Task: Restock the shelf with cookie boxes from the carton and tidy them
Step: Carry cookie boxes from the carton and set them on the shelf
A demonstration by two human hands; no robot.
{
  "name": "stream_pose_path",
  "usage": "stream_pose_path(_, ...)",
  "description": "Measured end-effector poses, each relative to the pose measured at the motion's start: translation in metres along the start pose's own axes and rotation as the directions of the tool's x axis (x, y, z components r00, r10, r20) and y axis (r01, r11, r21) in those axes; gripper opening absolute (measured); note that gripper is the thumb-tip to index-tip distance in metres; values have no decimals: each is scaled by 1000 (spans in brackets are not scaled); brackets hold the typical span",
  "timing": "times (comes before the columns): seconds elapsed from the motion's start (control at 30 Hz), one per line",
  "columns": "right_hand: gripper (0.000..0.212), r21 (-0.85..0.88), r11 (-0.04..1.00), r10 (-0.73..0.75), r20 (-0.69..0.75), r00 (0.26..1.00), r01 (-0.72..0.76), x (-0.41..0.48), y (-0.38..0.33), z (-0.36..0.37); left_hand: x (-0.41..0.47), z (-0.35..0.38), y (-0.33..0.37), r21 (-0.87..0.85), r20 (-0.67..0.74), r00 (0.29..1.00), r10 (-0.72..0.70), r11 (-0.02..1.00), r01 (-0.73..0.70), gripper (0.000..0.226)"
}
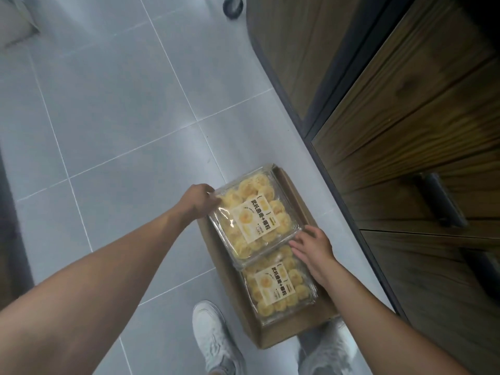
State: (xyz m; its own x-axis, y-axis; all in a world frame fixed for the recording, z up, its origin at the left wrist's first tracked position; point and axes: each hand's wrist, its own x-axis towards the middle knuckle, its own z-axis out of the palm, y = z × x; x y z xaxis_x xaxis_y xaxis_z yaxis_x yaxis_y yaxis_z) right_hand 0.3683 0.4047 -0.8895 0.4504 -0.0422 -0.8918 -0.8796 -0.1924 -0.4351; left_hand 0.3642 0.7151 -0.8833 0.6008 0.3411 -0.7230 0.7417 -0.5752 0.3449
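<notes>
An open brown carton point(295, 193) lies on the floor in front of my feet. In it are two clear plastic cookie boxes with yellow cookies and cream labels. The far cookie box point(254, 212) sits a little raised and overlaps the near cookie box point(281, 285). My left hand point(198, 200) grips the far box at its far left corner, fingers curled over the edge. My right hand point(312, 246) has its fingers straight and touches the far box's near right corner, resting above the near box.
A dark wooden shelf unit point(405, 117) with a metal frame and a black handle point(439, 198) runs along the right. Grey floor tiles point(108, 117) spread to the left. My white shoes point(213, 336) stand just below the carton. A black caster wheel point(232, 6) is at the top.
</notes>
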Motion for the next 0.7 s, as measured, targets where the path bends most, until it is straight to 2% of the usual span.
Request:
stream_pose_path(0.1,50,87,995,48,26,998,-51,-5,-9,0,-7,2,3,-17,25,1000,-11,1000,12,39)
stream_pose_path(0.2,47,76,996,52,29,998,-54,-4,-16,-2,-14,6,1,-59,92,995,-50,997,55,51)
stream_pose_path(0.33,30,129,992,11,9,1000,-12,0,-21,-8,-22,10,-16,-184,176,983,-51,979,84,74)
stream_pose_path(0.43,29,189,982,-31,32,999,25,-2,-29,-13,-38,13,-23,-304,301,954,2,948,94,55)
stream_pose_path(0.5,30,154,985,-81,56,995,72,-6,-36,-15,-53,17,-25,-445,358,931,70,889,104,47)
stream_pose_path(0.6,30,103,986,-136,76,988,128,-12,-46,-15,-81,26,-24,-651,401,905,141,739,173,49)
stream_pose_path(0.7,33,78,984,-165,107,980,158,-17,-54,-14,-99,34,-27,-727,373,917,138,658,197,49)
